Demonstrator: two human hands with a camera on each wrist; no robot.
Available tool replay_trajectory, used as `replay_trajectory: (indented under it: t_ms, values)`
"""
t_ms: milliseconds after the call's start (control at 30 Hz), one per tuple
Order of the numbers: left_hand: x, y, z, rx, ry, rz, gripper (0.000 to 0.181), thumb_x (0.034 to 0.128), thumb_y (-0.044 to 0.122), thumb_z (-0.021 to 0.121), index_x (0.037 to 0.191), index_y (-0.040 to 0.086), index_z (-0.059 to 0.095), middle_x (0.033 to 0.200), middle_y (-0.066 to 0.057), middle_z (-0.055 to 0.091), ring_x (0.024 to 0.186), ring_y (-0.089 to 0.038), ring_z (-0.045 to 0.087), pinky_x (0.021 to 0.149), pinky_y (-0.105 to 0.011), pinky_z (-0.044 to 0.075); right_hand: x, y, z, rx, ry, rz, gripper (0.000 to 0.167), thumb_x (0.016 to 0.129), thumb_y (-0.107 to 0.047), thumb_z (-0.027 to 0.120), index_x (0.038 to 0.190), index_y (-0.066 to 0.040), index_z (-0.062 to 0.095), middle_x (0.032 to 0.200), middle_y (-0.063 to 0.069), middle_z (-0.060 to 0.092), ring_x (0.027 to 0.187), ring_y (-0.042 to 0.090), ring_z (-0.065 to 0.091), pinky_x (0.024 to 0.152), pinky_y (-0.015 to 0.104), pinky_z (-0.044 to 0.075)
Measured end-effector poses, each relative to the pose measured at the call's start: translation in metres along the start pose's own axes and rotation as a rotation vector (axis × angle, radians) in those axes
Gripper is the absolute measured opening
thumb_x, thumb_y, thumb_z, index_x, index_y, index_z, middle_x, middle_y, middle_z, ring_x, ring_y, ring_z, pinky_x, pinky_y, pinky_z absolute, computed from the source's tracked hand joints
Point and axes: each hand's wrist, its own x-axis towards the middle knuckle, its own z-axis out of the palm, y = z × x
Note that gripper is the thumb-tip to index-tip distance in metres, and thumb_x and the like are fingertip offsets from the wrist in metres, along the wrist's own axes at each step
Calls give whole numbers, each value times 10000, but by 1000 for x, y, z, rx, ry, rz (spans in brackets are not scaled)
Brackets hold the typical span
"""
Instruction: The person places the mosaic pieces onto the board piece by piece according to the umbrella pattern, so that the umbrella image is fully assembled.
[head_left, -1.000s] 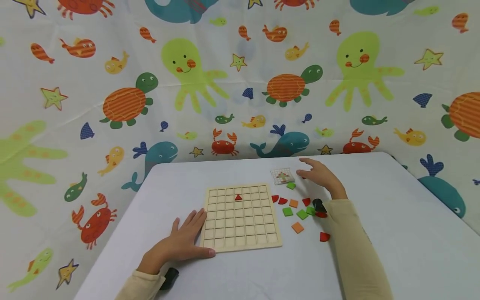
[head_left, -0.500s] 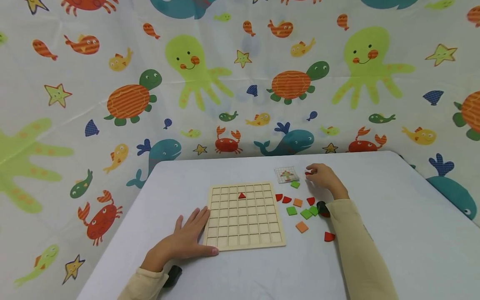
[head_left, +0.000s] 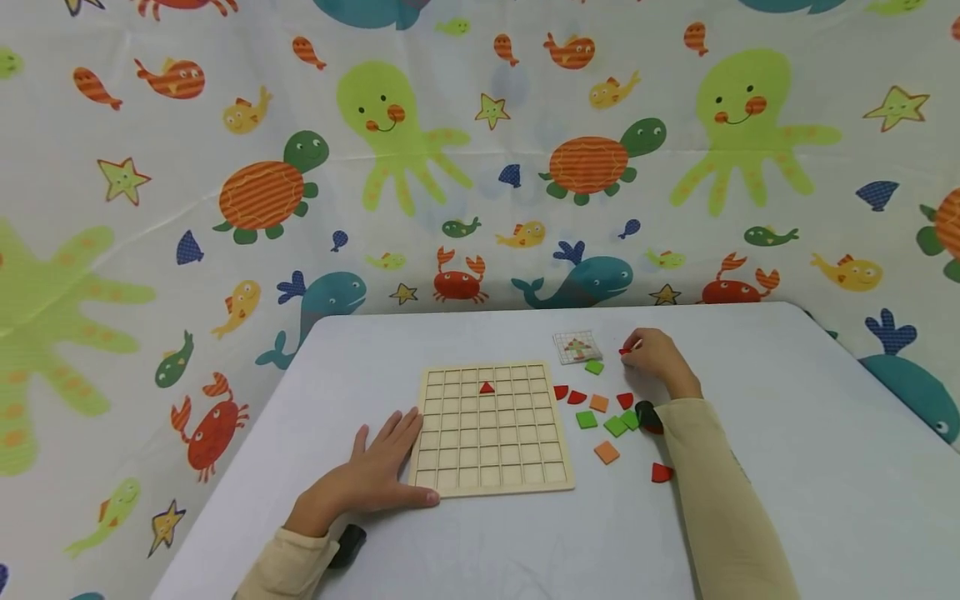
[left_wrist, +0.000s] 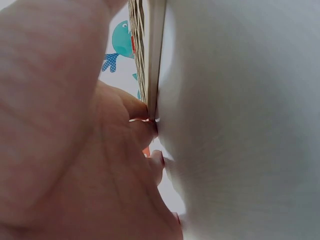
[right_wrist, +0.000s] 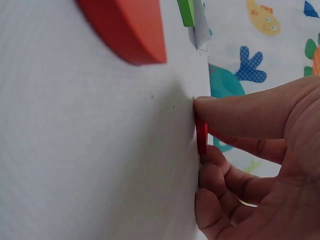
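Note:
In the head view a wooden grid board point(head_left: 491, 430) lies on the white table, with a red triangle tile point(head_left: 487, 387) in one of its upper squares. My left hand point(head_left: 369, 475) rests at the board's left side, fingers straight and spread, touching its edge. At the back right, my right hand point(head_left: 660, 360) pinches a red tile point(right_wrist: 201, 137) between thumb and fingers, down at the table surface. The tile's full shape is hidden by the fingers. Left of that hand lies a card point(head_left: 577, 347) printed with a grid and a coloured pattern.
Right of the board are scattered green tiles point(head_left: 587, 420), orange tiles point(head_left: 607, 452) and red rounded tiles point(head_left: 662, 472). One green tile point(head_left: 594, 367) lies against the card. Behind the table point(head_left: 510, 550) hangs a cloth point(head_left: 480, 183) with sea animals.
The right hand, earlier spread above the table beside the card, has come down and closed its thumb and fingers on the red tile. The left hand stays by the board.

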Motion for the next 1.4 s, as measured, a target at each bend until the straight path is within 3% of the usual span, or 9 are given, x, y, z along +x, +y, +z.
replay_trajectory:
  t_ms: [167,433,633,833,1000,1133,1300,1400]
  values:
    - [0,1,0,1,2,-2,1285,815,650,849,1702,5,180,1775,-187,139,1632,-419,22,1202,-732,-93,-3,-1,-4,-1,-37,55,226,1010,-114,674,1074,83,585,1012,215,598,952,361,539,839,444,493]
    - [0,1,1,7,0,-7,1291,809,656,850,1704,9,181,1775,-187,140,1632,-420,17,1204,-732,-92,-7,1,-11,51,-16,32,183,1015,-85,653,1095,69,598,976,195,608,939,349,553,833,420,507]
    - [0,0,1,5,4,-4,1289,812,655,849,1704,10,179,1777,-184,135,1632,-418,17,1202,-731,-94,-7,-4,-12,142,19,-58,267,1061,-94,634,1249,95,647,1052,212,689,900,302,630,830,348,551]
    - [-1,1,2,-4,0,-5,1288,816,651,849,1704,6,174,1777,-185,130,1632,-418,20,1202,-732,-93,-10,-26,-9,278,9,-115,356,1097,-91,595,1394,105,593,1230,275,712,1038,397,644,894,361,542]
    - [-1,1,0,-4,7,-5,1284,816,648,849,1703,6,180,1776,-185,136,1632,-419,24,1204,-729,-92,-10,-46,-6,425,5,-126,302,1090,-92,630,1333,75,563,1217,264,733,1047,434,652,868,280,552]
    - [-2,0,1,-10,-1,-13,1284,813,658,844,1705,15,181,1779,-176,134,1634,-412,16,1205,-726,-95,-9,-59,3,511,-18,-206,274,1075,-46,645,1301,104,611,1143,248,751,941,385,673,789,232,574]
    - [-4,1,1,-20,-1,-7,1282,812,657,848,1704,14,189,1779,-173,133,1635,-409,17,1203,-732,-92,-9,-76,20,511,-104,-321,275,1085,4,598,1316,138,660,1112,272,728,851,269,691,784,276,605]
    - [-3,2,0,-15,6,-5,1278,810,655,850,1704,17,196,1779,-171,138,1635,-407,23,1203,-736,-85,-9,-90,31,470,-150,-360,297,1094,12,556,1345,137,655,1112,299,712,854,312,703,799,330,614]
